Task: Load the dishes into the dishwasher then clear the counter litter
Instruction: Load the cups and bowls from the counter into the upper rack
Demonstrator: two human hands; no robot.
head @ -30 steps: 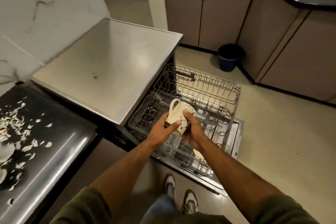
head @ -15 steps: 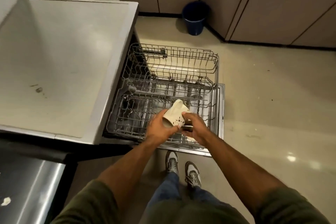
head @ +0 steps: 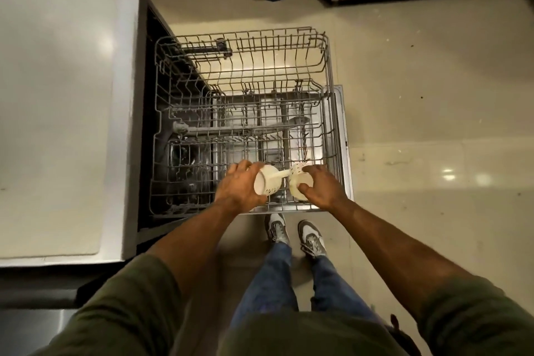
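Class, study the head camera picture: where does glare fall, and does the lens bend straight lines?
Head view: warm overhead light; glare patches on the countertop and floor; wide-angle lens bows the dishwasher rack edges; mugs slightly soft.

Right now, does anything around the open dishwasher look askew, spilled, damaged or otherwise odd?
Nothing stands out. The left hand and right hand each hold a cream mug over the near edge of the pulled-out upper rack, which looks straight. Only small dark specks mark the floor.

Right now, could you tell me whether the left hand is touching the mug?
Touching. The head view shows the left hand with its fingers wrapped round the cream mug over the dishwasher rack.
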